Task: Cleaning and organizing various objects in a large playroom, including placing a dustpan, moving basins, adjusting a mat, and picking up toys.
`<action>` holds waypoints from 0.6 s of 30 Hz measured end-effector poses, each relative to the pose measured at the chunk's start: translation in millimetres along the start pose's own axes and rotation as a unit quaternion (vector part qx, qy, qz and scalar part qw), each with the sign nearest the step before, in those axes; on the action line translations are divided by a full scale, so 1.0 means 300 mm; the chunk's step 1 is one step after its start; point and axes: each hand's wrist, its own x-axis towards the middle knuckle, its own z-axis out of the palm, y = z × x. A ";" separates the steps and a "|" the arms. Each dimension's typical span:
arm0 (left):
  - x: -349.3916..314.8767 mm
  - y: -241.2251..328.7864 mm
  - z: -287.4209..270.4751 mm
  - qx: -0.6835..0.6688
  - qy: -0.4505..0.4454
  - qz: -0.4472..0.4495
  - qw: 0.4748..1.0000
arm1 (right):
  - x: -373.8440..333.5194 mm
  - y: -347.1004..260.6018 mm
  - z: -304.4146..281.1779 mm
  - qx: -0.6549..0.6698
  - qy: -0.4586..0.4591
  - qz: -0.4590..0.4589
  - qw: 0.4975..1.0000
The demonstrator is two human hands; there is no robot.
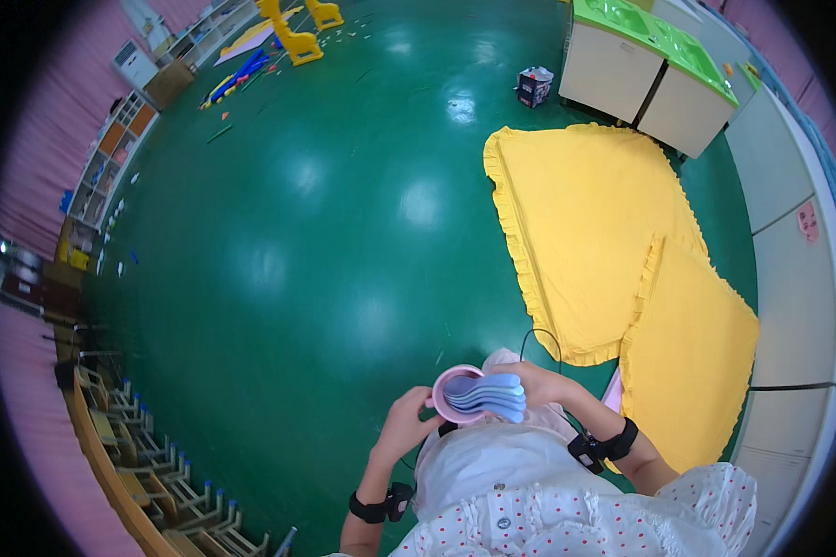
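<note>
The cup point(437, 390) is at the lower centre of the frame, in front of the wearer's white clothing point(502, 464). It is pink, round-rimmed and plain, with a small handle point(428, 403) on its left side; the mouth faces the camera. Several spoon-like pieces point(489, 394) lie in it, overlapping in a fanned stack. Their colours run from pale blue to lavender; surfaces are smooth, and the broad rounded ends project past the rim toward the right of the frame.

The left hand point(407, 420) is closed at the cup's left side by the handle, fingers bent, holding it. The right hand point(537, 382) is at the upper right of the pieces, fingers partly hidden; whether they grip cup or pieces cannot be told.
</note>
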 end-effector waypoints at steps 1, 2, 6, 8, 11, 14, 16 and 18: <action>0.085 -0.001 -0.032 0.008 -0.037 0.022 0.999 | 0.053 -0.002 -0.068 -0.036 -0.012 0.012 0.999; 0.171 0.003 -0.069 0.016 -0.073 0.044 0.996 | 0.106 0.005 -0.135 -0.072 -0.024 0.023 0.997; 0.541 0.046 -0.176 0.044 -0.185 0.050 0.980 | 0.311 0.080 -0.420 -0.062 -0.038 0.045 0.996; 0.709 0.081 -0.215 -0.085 -0.137 -0.004 0.987 | 0.415 0.081 -0.584 -0.031 -0.022 0.013 0.999; 0.933 0.070 -0.309 -0.098 -0.128 0.006 0.987 | 0.606 0.073 -0.790 0.020 0.025 -0.052 0.998; 1.177 0.138 -0.419 -0.036 -0.108 0.053 0.992 | 0.788 0.062 -1.018 0.052 0.012 -0.031 0.998; 1.347 0.178 -0.477 -0.110 -0.102 0.030 0.988 | 0.897 0.050 -1.158 0.086 0.015 -0.063 0.994; 1.489 0.188 -0.539 -0.134 -0.108 0.036 0.984 | 1.011 -0.016 -1.303 0.020 -0.014 0.005 1.000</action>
